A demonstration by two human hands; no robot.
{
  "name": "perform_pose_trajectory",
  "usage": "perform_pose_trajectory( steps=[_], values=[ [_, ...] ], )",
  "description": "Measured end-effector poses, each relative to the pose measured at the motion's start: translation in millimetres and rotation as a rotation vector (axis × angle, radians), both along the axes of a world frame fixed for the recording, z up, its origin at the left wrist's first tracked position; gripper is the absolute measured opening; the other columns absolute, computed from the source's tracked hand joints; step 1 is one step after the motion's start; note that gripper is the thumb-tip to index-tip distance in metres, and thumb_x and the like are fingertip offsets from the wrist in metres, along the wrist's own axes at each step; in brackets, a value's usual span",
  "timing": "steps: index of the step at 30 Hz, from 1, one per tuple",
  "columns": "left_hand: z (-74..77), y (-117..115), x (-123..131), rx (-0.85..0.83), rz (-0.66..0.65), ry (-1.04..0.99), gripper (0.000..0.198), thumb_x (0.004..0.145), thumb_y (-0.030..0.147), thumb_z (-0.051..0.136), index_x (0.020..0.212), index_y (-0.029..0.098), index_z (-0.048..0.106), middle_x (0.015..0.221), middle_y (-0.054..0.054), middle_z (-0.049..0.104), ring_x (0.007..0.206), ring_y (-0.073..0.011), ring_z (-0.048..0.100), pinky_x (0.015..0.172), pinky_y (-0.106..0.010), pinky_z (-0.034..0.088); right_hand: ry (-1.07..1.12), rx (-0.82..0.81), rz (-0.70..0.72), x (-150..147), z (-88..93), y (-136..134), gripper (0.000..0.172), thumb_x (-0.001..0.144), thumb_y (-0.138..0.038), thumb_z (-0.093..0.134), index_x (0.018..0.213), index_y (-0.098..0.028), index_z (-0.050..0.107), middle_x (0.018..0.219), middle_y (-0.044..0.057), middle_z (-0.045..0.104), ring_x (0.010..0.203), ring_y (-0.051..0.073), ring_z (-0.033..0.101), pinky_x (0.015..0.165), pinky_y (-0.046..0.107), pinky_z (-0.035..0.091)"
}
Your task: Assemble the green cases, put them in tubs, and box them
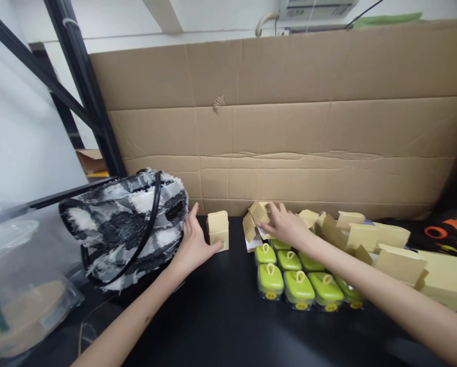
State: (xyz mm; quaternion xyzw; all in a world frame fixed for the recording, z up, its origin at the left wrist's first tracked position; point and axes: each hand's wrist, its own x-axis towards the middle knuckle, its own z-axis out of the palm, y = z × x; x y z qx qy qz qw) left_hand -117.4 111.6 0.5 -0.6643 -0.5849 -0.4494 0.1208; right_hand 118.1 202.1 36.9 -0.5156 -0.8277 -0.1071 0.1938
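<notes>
My left hand (196, 242) is open, thumb stretched out to the front of a small cream cardboard box (218, 235) that stands upright. The fingers are spread beside a black, white and grey frayed-fabric handbag (136, 224). My right hand (285, 223) grips another small cream box (253, 228) with raised flaps, thumb at its near edge; part of that box is hidden behind the hand. In front of this hand, several clear containers with lime-green lids and loop handles (299, 286) stand in close rows. My right forearm covers some of them.
More cream boxes with open flaps (400, 262) crowd the right side. A large brown cardboard sheet (281, 127) walls off the back of the black table (216, 326). At left are a blurred clear plastic container (18, 290) and a black metal frame (86, 97).
</notes>
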Motion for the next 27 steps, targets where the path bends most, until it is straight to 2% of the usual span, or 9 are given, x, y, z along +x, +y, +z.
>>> perform_pose_trajectory(
  steps=[1, 3, 6, 12, 18, 21, 24, 26, 27],
  values=[
    [3.8, -4, 5, 0.058, 0.014, 0.042, 0.094, 0.078, 0.022, 0.074, 0.149, 0.014, 0.012, 0.146, -0.024, 0.03, 0.138, -0.0455, 0.031, 0.107, -0.067, 0.032, 0.009, -0.007, 0.002, -1, -0.6, -1, 0.034, 0.094, -0.035, 0.061, 0.123, -0.018, 0.058, 0.122, 0.008, 0.063, 0.1, 0.021, 0.066, 0.083, 0.043, 0.056],
    [10.6, -12, 17, 0.158, -0.004, 0.14, 0.09, 0.082, 0.019, 0.068, 0.149, 0.017, 0.006, 0.147, -0.023, 0.027, 0.141, -0.0429, 0.025, 0.111, -0.066, 0.027, 0.036, 0.001, 0.025, 0, 1.2, -4, 0.033, 0.094, -0.034, 0.061, 0.123, -0.018, 0.058, 0.121, 0.008, 0.064, 0.099, 0.021, 0.066, 0.083, 0.043, 0.056],
    [15.6, -28, 40, 0.229, -0.105, 0.278, 0.076, 0.087, 0.015, 0.062, 0.147, 0.021, 0.015, 0.143, -0.019, 0.036, 0.137, -0.0355, 0.034, 0.111, -0.058, 0.03, 0.098, 0.054, 0.101, 8, 11.2, -14, 0.034, 0.094, -0.034, 0.061, 0.124, -0.018, 0.057, 0.122, 0.008, 0.063, 0.098, 0.021, 0.066, 0.081, 0.042, 0.057],
    [10.7, -53, 70, 0.172, -0.3, 0.339, 0.053, 0.089, 0.016, 0.06, 0.134, 0.013, 0.033, 0.139, -0.022, 0.044, 0.13, -0.0309, 0.043, 0.108, -0.05, 0.04, 0.224, 0.229, 0.322, 46, 30.1, -54, 0.039, 0.097, -0.034, 0.051, 0.13, -0.016, 0.046, 0.137, 0.016, 0.051, 0.111, 0.025, 0.063, 0.087, 0.041, 0.057],
    [-0.2, -67, 86, -0.042, -0.544, 0.211, 0.062, 0.088, 0.022, 0.06, 0.139, 0.015, 0.026, 0.139, -0.02, 0.042, 0.134, -0.0258, 0.043, 0.111, -0.04, 0.044, 0.196, 0.236, 0.454, 78, 2.9, -100, 0.025, 0.095, -0.036, 0.051, 0.117, -0.023, 0.051, 0.12, 0.012, 0.059, 0.103, 0.023, 0.069, 0.079, 0.035, 0.061],
    [-5.5, -73, 91, -0.16, -0.631, 0.172, 0.08, 0.086, 0.022, 0.065, 0.148, 0.019, 0.015, 0.145, -0.019, 0.036, 0.137, -0.0286, 0.04, 0.112, -0.043, 0.043, 0.172, 0.233, 0.512, 84, -11.8, -113, 0.042, 0.093, -0.042, 0.053, 0.13, -0.021, 0.045, 0.124, 0.016, 0.06, 0.112, 0.025, 0.067, 0.083, 0.035, 0.061],
    [-10.6, -74, 92, -0.214, -0.648, 0.207, 0.09, 0.087, 0.025, 0.068, 0.153, 0.026, 0.007, 0.149, -0.017, 0.034, 0.137, -0.0318, 0.041, 0.11, -0.047, 0.045, 0.136, 0.213, 0.586, 92, -21.5, -117, 0.077, 0.081, -0.061, 0.063, 0.139, -0.017, 0.038, 0.129, 0.021, 0.061, 0.116, 0.029, 0.066, 0.085, 0.037, 0.061],
    [-14.4, -72, 90, -0.22, -0.638, 0.187, 0.085, 0.089, 0.033, 0.067, 0.153, 0.03, 0.012, 0.147, -0.016, 0.036, 0.129, -0.0329, 0.049, 0.105, -0.049, 0.05, 0.089, 0.206, 0.615, 97, -27.7, -116, 0.094, 0.07, -0.066, 0.072, 0.141, -0.015, 0.037, 0.134, 0.023, 0.059, 0.117, 0.031, 0.065, 0.086, 0.038, 0.061],
    [-16.1, -71, 89, -0.21, -0.638, 0.169, 0.08, 0.09, 0.037, 0.066, 0.153, 0.031, 0.017, 0.145, -0.016, 0.038, 0.122, -0.0323, 0.054, 0.101, -0.048, 0.053, 0.063, 0.212, 0.627, 99, -30.4, -115, 0.093, 0.07, -0.062, 0.074, 0.142, -0.016, 0.038, 0.137, 0.023, 0.058, 0.119, 0.032, 0.064, 0.087, 0.039, 0.06]
  ],
)
